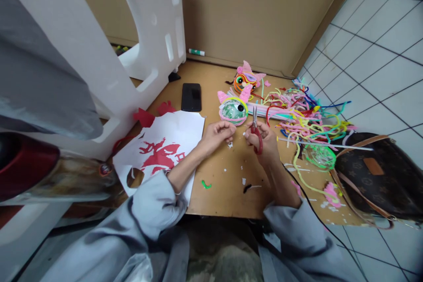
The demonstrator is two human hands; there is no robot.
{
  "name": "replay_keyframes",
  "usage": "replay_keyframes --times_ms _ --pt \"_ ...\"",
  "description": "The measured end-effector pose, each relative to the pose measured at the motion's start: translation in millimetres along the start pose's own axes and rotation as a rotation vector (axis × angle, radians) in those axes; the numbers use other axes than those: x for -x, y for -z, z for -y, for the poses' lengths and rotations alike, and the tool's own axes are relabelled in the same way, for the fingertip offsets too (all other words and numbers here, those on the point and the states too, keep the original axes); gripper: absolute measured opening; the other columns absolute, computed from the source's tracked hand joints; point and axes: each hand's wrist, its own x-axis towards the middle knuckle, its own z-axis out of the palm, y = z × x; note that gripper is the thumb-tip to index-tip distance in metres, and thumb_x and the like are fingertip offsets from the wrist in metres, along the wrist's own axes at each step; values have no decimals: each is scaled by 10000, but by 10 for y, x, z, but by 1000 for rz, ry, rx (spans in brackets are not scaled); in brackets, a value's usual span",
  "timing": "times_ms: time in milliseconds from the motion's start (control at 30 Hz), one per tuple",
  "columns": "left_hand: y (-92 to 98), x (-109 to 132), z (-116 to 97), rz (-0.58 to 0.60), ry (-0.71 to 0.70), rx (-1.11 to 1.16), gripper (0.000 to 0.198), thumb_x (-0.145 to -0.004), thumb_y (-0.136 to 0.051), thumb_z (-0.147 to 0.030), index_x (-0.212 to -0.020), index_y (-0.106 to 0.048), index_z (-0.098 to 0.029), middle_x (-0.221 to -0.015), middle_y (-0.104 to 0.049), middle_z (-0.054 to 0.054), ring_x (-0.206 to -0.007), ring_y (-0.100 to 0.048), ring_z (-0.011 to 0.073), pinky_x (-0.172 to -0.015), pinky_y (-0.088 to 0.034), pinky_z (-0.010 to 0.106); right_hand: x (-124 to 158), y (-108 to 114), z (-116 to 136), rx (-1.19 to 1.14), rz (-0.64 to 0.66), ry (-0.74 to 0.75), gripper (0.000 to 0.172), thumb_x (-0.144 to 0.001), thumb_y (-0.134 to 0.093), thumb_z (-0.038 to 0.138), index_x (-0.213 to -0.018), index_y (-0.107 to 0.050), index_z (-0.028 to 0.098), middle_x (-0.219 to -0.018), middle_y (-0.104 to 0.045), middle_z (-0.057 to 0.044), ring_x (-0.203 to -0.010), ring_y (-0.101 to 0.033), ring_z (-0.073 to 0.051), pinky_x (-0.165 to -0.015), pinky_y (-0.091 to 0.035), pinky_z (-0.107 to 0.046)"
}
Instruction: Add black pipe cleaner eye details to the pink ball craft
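Note:
My right hand (268,146) is closed round a pair of red-handled scissors (255,124), their metal blades pointing away from me. A tiny white bit sits by its fingertips. To the left, my left hand (216,136) is pinched closed; whatever is between its fingertips is too small to make out. Just beyond both hands rests a ball-shaped craft head (233,111) with green strands inside, a yellow and pink rim, pink ears and a black-and-white eye. Behind it stands a similar finished-looking head (245,80) in orange and other colours, with pink ears.
Colourful pipe cleaners (307,112) are heaped at the right, near a green-rimmed ball (320,156) and a brown handbag (376,176). White paper (185,130) with red cut-outs lies left, below a black phone (191,97). A green marker (197,52) lies at the back; a dark cable crosses the right.

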Motion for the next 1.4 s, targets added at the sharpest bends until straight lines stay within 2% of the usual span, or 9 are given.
replay_keyframes --times_ms 200,567,1067,1167,1400 --pt "-85 24 85 37 56 24 382 -622 -783 -461 -745 -647 -126 -585 -564 -16 -525 -466 67 -544 -372 219 2 -13 -33 -41 -4 24 400 -571 -783 296 -906 -588 202 -630 -579 65 -486 -442 -62 -473 -352 -207" --pt "-163 53 93 -48 39 34 406 -595 -792 -492 -720 -653 -131 -565 -557 -16 -508 -436 68 -521 -330 222 18 -55 -69 -95 -37 25 399 -556 -812 289 -886 -608 197 -605 -588 69 -468 -446 -56 -454 -359 -191" --pt "-175 76 83 -35 -21 -75 297 -712 -692 -420 -708 -573 -148 -515 -446 -55 -458 -340 52 -467 -223 209 22 -78 -74 -80 -59 22 391 -564 -802 312 -883 -611 189 -575 -564 74 -442 -445 -56 -421 -349 -188" --pt "-176 69 87 -43 -39 -72 279 -721 -686 -399 -699 -557 -153 -510 -437 -60 -458 -343 54 -471 -247 203 26 -88 -73 -62 -57 9 396 -566 -804 326 -880 -604 190 -571 -556 74 -433 -444 -58 -413 -343 -191" --pt "-95 -4 69 -108 -55 40 248 -751 -662 -367 -689 -549 -155 -538 -531 -34 -496 -445 66 -539 -356 207 47 -100 -65 15 -30 5 387 -597 -781 323 -907 -589 195 -605 -571 63 -457 -436 -62 -468 -387 -215"
